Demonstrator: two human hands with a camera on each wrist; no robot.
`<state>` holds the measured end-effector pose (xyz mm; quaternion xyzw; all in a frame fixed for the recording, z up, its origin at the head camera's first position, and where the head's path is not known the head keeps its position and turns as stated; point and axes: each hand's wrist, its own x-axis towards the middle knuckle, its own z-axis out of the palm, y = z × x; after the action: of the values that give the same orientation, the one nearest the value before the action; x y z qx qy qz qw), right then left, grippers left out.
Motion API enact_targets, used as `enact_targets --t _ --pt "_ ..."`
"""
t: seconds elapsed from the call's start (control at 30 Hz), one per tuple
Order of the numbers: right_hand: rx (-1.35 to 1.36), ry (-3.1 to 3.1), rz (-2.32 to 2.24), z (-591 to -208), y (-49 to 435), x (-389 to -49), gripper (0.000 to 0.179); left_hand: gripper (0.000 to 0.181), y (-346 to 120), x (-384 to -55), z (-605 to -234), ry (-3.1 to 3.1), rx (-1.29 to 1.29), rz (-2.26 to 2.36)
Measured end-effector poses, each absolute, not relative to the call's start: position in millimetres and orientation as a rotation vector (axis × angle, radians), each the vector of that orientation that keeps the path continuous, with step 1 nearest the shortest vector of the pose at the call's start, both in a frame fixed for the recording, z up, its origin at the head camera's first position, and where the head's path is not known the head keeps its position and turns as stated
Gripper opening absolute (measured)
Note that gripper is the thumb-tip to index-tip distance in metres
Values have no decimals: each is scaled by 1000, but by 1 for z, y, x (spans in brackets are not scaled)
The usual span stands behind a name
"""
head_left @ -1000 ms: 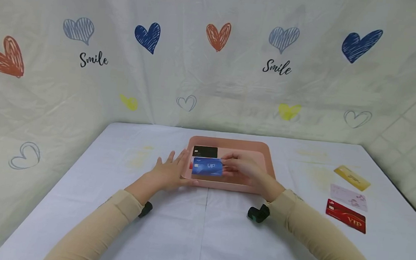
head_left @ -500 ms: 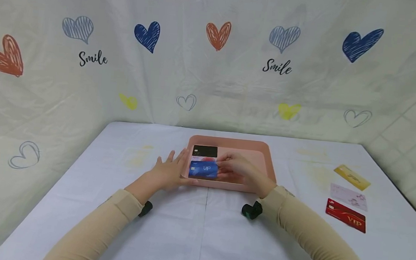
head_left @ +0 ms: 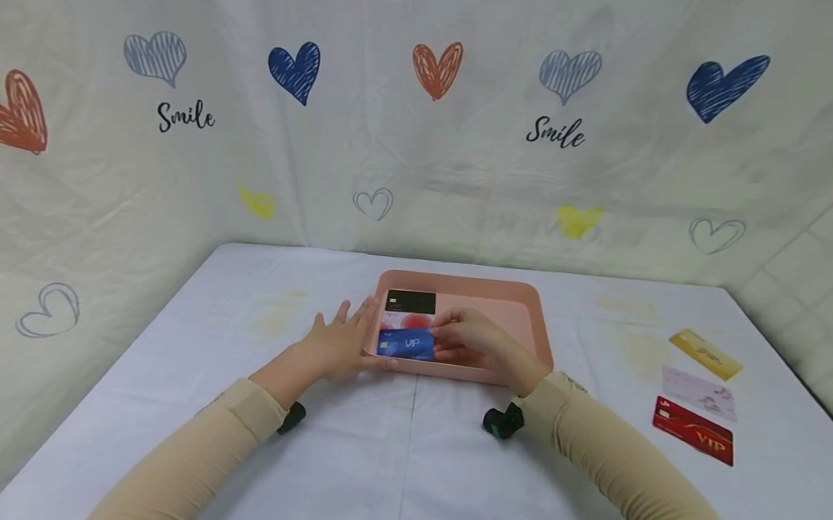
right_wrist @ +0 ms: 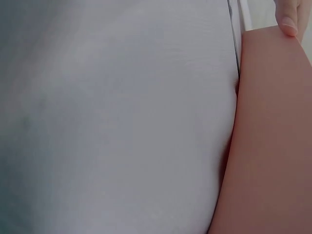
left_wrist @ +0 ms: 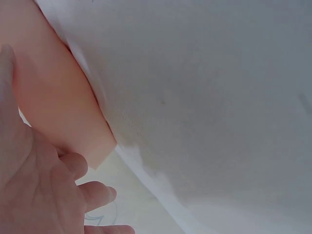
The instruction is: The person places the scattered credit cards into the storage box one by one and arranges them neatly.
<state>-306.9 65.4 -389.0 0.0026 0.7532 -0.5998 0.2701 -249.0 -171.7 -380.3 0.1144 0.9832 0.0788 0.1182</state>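
Observation:
A pink tray point(head_left: 511, 296) lies on the white table. My right hand point(head_left: 480, 341) reaches over its front rim and pinches the right edge of a blue VIP card point(head_left: 405, 343), low in the tray's front left part. Just behind it, partly covered, shows a white and red card point(head_left: 411, 321). A black card point(head_left: 411, 301) lies at the back left of the tray. My left hand point(head_left: 333, 348), fingers spread, rests against the tray's left front corner. The left wrist view shows that left hand point(left_wrist: 39, 180) against the tray's outer wall point(left_wrist: 63, 97).
On the right side of the table lie a gold card point(head_left: 705, 355), a pale pink flowered card point(head_left: 699, 393) and a red VIP card point(head_left: 694, 430), in a column. A white curtain point(head_left: 472, 156) printed with hearts hangs behind the table.
My right hand has moved the blue card slightly left and toward the tray's front, uncovering the white and red card behind it. The left hand has stayed in place.

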Motion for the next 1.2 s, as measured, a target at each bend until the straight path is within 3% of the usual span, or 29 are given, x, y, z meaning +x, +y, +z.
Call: enact_targets --t 0.3,0.93,1.2 --pt "-65 2105 -1531 -392 65 -306 27 112 -172 -248 -381 2874 327 273" --pt "-653 2491 -1023 -384 63 -301 37 112 -172 -249 -382 2876 321 289" --pt "-730 2571 -913 -385 60 -301 36 112 -172 -250 -383 2878 323 274"
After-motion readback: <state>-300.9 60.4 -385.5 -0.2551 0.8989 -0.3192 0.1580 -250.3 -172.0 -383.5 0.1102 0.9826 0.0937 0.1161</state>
